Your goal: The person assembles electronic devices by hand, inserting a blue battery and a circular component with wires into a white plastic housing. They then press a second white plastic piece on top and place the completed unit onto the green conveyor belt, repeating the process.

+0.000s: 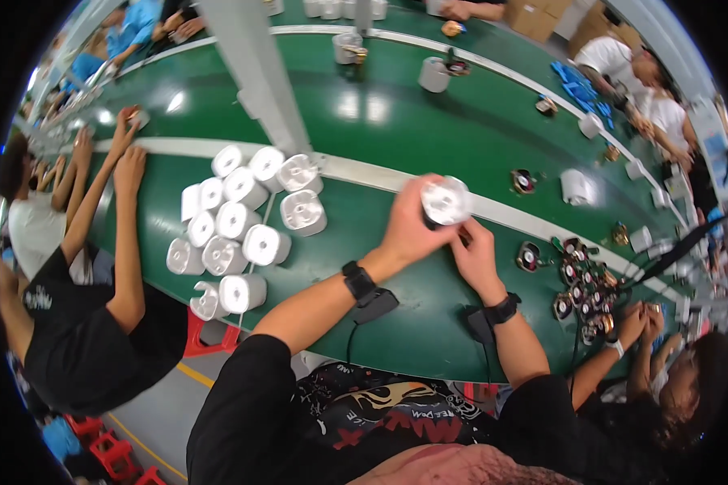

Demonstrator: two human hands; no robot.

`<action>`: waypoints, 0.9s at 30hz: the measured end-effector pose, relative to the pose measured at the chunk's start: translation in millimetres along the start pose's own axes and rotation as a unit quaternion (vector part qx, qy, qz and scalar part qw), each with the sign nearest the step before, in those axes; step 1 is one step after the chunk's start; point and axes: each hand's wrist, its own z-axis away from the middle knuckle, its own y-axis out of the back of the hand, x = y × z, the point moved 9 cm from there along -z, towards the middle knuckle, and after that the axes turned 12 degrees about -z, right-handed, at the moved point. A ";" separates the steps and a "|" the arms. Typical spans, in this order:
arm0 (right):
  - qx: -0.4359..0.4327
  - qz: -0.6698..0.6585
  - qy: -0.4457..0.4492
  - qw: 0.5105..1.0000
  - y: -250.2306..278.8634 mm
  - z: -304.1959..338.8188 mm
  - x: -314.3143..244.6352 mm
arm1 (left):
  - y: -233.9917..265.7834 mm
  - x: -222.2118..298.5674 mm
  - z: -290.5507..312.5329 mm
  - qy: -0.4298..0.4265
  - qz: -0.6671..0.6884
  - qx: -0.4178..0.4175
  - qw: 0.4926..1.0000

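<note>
My left hand (406, 225) is wrapped round a white rounded plastic housing (446, 199), lifted above the green table and tilted so its moulded end faces up. A dark part shows at the housing's lower edge. Close under it is my right hand (476, 257), its fingers curled together at that edge; what they pinch is hidden. Left of my hands stands a group of similar white housings (236, 220), several of them side by side. To the right lies a heap of small dark motor-like parts with copper-coloured pieces (584, 283), and a single one (530, 256) sits nearer to me.
Beyond a pale rail (364, 172) runs a green belt (364, 113) carrying white housings (434, 74) and motor-like parts (523, 180). A grey post (259, 73) rises at the rail. Co-workers' arms (127, 234) reach in at left and right (623, 339). Cables hang from my wrist devices.
</note>
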 end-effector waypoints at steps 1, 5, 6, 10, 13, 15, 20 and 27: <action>0.040 -0.113 -0.010 0.993 4.1 -1.9 0.9 | 1.9 -14.1 -1.0 0.047 0.000 0.011 0.999; 0.171 -0.241 -0.011 0.955 58.1 -10.1 4.7 | 1.2 -21.5 -10.6 0.089 -0.092 -0.001 0.992; 0.204 -0.152 -0.006 0.967 79.8 -11.7 -2.8 | -2.9 -17.7 -11.1 0.069 -0.141 -0.028 0.987; 0.298 0.071 -0.069 0.949 123.1 -24.3 -1.5 | -8.7 -13.1 -7.7 0.043 -0.218 -0.067 0.973; 0.322 0.200 -0.103 0.919 124.0 -33.4 18.7 | -6.2 -16.0 -8.9 0.062 -0.162 -0.056 0.983; 0.300 0.327 -0.103 0.890 108.8 -43.8 25.3 | -6.2 -13.4 -8.0 0.057 -0.145 -0.051 0.986; 0.299 0.305 -0.101 0.898 107.1 -38.9 25.4 | -8.2 -12.8 -7.6 0.028 -0.165 -0.062 0.984; 0.354 0.225 -0.001 0.908 152.6 -12.3 -12.0 | -7.6 -26.2 -5.7 0.048 -0.163 -0.071 0.983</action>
